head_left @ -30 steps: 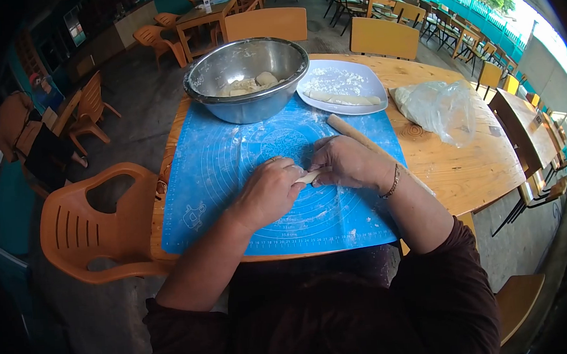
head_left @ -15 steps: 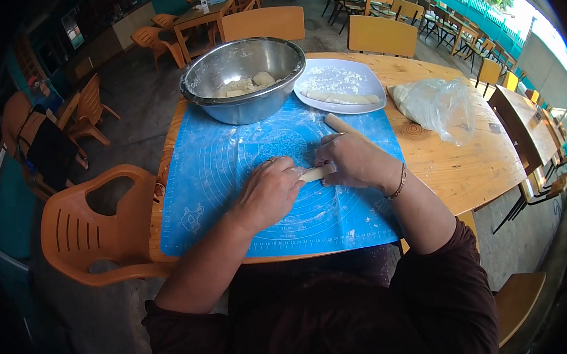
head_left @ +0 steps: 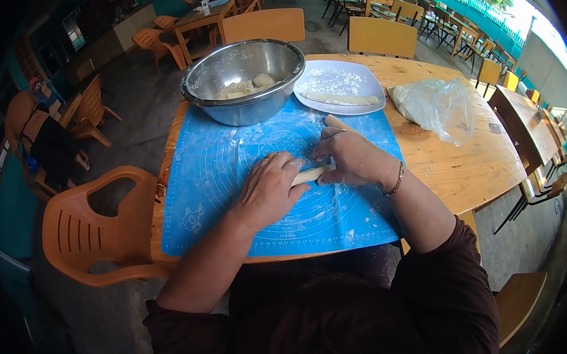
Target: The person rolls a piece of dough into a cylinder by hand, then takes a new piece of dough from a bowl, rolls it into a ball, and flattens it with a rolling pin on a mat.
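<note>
A short pale dough roll [head_left: 311, 175] lies across the blue baking mat [head_left: 211, 155] between my two hands. My left hand [head_left: 272, 185] is closed over its left end, with the fingertips covering that part. At the other end, my right hand [head_left: 352, 156] pinches the dough between thumb and fingers. A wooden rolling pin [head_left: 335, 122] pokes out beyond my right hand, which hides the rest of it. Beyond the mat, a white plate [head_left: 372, 81] dusted with flour carries a longer dough strip [head_left: 342, 99].
A large steel bowl [head_left: 244, 111] with dough pieces stands at the mat's far left. To the right, a clear plastic bag [head_left: 438, 106] with pale contents rests on the wooden table [head_left: 490, 164]. An orange chair [head_left: 101, 220] is close by on the left.
My left fingers have opened slightly and shifted along the dough roll, and more of its surface shows. My right hand has moved a little left, its fingers changing their grip.
</note>
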Action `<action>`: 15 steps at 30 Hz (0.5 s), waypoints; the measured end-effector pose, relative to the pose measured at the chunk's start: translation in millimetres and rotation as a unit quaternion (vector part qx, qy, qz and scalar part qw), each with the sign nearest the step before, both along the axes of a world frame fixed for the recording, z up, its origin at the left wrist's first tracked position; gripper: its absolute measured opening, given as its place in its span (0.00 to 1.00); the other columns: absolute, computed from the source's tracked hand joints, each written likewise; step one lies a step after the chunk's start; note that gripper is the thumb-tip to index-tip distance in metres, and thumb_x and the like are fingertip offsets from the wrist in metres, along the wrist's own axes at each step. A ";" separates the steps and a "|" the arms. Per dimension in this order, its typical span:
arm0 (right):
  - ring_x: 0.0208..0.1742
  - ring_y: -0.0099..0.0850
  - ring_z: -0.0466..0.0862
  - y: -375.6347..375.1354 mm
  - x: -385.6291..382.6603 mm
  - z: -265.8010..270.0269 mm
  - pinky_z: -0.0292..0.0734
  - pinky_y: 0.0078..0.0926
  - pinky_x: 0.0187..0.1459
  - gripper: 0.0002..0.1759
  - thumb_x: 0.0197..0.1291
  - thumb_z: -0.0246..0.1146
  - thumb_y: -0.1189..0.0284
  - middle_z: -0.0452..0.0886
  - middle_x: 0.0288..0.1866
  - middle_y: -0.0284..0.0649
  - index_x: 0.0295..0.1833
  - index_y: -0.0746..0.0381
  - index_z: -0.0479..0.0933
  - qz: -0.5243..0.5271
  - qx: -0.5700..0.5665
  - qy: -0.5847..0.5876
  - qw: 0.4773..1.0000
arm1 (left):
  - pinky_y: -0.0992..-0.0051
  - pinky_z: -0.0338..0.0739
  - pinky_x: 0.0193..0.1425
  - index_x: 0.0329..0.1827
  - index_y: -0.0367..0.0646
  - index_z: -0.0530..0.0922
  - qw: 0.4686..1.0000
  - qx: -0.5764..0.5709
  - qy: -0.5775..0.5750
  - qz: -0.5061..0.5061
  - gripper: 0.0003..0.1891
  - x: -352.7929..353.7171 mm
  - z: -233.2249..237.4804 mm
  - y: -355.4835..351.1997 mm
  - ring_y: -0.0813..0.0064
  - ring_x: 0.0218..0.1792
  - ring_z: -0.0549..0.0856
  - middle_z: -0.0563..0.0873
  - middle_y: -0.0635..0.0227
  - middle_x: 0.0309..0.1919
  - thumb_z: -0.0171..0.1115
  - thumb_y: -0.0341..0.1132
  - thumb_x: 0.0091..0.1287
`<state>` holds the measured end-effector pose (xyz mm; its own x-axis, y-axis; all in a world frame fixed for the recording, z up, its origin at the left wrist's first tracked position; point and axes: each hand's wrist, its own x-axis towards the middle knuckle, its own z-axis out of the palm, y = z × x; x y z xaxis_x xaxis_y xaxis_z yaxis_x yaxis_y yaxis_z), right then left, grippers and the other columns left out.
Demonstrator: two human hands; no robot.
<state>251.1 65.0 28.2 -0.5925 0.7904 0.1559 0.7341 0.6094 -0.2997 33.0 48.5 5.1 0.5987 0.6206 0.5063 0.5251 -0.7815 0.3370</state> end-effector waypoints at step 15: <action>0.51 0.42 0.82 -12.8 -9.2 8.4 0.73 0.38 0.62 0.17 0.45 0.76 0.73 0.85 0.42 0.45 0.44 0.62 0.86 -0.015 0.047 0.021 0.999 | 0.64 0.80 0.50 0.43 0.34 0.86 0.994 -0.081 0.051 0.049 0.13 -30.4 24.7 -3.8 0.60 0.42 0.85 0.86 0.57 0.38 0.75 0.29 0.55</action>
<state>242.0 52.2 36.6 -0.5599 0.7887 0.2539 0.7407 0.6137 -0.2733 2.6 44.7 29.8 0.5739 0.7477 0.3340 0.6348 -0.6639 0.3954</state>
